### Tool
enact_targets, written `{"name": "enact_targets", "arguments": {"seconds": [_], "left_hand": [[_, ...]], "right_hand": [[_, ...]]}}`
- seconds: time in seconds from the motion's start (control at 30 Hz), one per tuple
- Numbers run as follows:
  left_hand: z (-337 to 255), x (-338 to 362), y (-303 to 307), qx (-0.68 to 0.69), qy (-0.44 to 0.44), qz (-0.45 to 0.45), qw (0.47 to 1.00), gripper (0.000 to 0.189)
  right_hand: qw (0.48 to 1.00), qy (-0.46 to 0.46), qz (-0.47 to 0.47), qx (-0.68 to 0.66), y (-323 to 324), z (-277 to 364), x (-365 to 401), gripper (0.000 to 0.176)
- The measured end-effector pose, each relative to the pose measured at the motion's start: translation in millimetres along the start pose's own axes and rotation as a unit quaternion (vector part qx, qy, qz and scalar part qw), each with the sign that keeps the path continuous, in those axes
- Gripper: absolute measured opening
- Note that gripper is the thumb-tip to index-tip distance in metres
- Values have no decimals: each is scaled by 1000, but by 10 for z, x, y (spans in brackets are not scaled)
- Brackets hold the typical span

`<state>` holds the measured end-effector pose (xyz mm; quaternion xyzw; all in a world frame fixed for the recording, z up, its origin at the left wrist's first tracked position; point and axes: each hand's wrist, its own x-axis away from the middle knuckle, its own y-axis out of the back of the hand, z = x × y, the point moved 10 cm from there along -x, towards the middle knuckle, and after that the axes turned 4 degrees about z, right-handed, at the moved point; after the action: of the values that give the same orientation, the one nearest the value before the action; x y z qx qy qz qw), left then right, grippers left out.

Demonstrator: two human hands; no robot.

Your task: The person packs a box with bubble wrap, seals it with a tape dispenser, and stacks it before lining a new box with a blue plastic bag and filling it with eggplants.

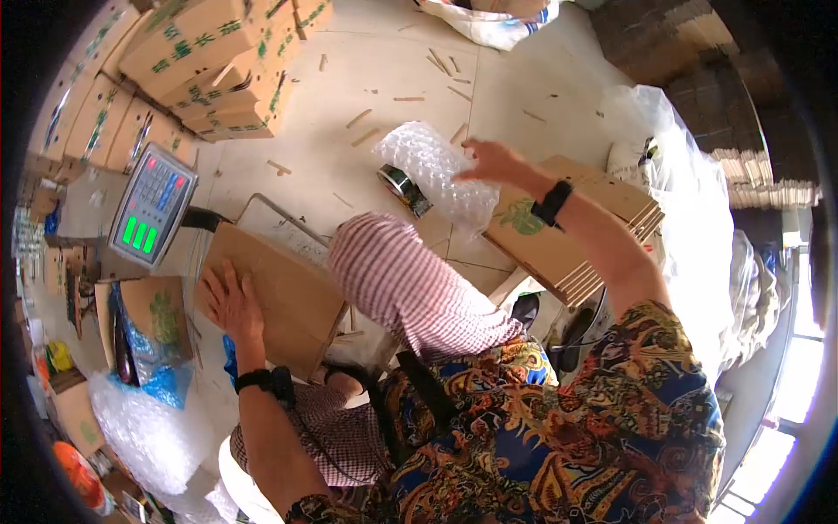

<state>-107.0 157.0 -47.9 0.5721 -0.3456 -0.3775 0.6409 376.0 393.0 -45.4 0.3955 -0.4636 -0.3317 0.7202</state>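
Left hand [234, 301] on cardboard box [292, 306], right hand [499, 164] by bubble wrap [436, 170]

The left hand lies flat, fingers spread — the scale platform [272, 220] beneath the box is mostly hidden. The right hand's fingers are parted at the bubble wrap's far right edge (contact hard to tell). A tape roll [400, 186], partly covered, sits left.

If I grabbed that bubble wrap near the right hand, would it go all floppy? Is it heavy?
The bubble wrap would probably bend and flop, since it looks like a crumpled plastic sheet. It's likely very light for its size, because it seems made mostly of puffy bubbles. It might slip a little, as its plastic looks shiny.
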Motion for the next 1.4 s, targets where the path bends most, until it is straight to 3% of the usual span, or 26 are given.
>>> {"name": "enact_targets", "arguments": {"seconds": [0.03,0.07,0.13,0.27,0.33,0.4,0.47,0.5,0.57,0.63,0.67,0.7,0.8,0.83,0.9,1.0,1.13,1.2,1.23,1.27,1.33,1.37,1.4], "left_hand": [[-5,-15,-29,-6,-7,4,1000,53],[5,-32,-41,-3,-7,-1,1000,53],[-15,-22,-54,-6,-15,1,1000,53],[-62,-38,44,2,-23,-14,1000,52],[-1,-58,-76,-2,-17,-2,1000,51],[38,-63,-188,-60,-65,-35,995,52],[22,-85,-147,-46,-59,-25,997,53],[-9,-92,-95,-31,-56,-19,998,54],[-65,-106,37,20,-59,18,998,54],[10,-145,134,69,-58,53,995,55],[15,-161,128,98,-90,93,987,56],[12,-168,124,126,-120,133,976,58],[70,-201,170,181,-143,213,949,65],[63,-228,271,178,-135,213,951,65],[-88,-222,376,193,-149,246,938,74],[-85,-224,405,220,-166,239,931,80],[-12,-207,356,244,-161,222,930,81],[3,-214,345,233,-130,235,935,82],[-38,-184,385,234,-128,225,937,82],[-47,-175,339,216,-126,223,942,80],[-39,-177,301,196,-122,209,950,79],[-40,-173,307,205,-120,197,951,77],[-44,-161,330,215,-118,185,952,75]], "right_hand": [[998,-38,39,-7,-342,-173,-4,98],[998,-43,43,-15,-594,-199,16,98],[991,-105,-58,62,-841,-258,144,112],[982,-153,-70,86,-1402,-449,-65,102],[976,-197,-19,94,-1727,-841,-351,70],[952,-305,7,27,-1605,-1265,-431,44],[943,-327,-55,40,-1072,-1382,-435,29],[944,-323,-54,44,-924,-1376,-481,29],[985,-157,-59,28,-767,-1045,-722,20],[987,29,-158,2,-711,-367,-874,15],[987,111,-85,83,-772,150,-919,31],[993,80,-83,-33,-891,266,-1096,46],[997,21,-67,-4,-989,882,-1391,64],[997,28,-65,-7,-1069,950,-1492,64],[995,-76,64,-5,-1522,782,-1781,67],[986,-121,112,-5,-1941,505,-1965,71],[983,-156,79,-51,-1667,296,-1818,66],[947,-102,4,-304,-1533,138,-1830,63],[862,-77,-16,-501,-1331,212,-1689,51],[863,-69,-21,-499,-1113,307,-1578,51],[689,-46,53,-721,-816,696,-1353,41],[690,-36,52,-721,-576,889,-1233,41],[647,-34,53,-760,-366,1128,-1095,36]]}}
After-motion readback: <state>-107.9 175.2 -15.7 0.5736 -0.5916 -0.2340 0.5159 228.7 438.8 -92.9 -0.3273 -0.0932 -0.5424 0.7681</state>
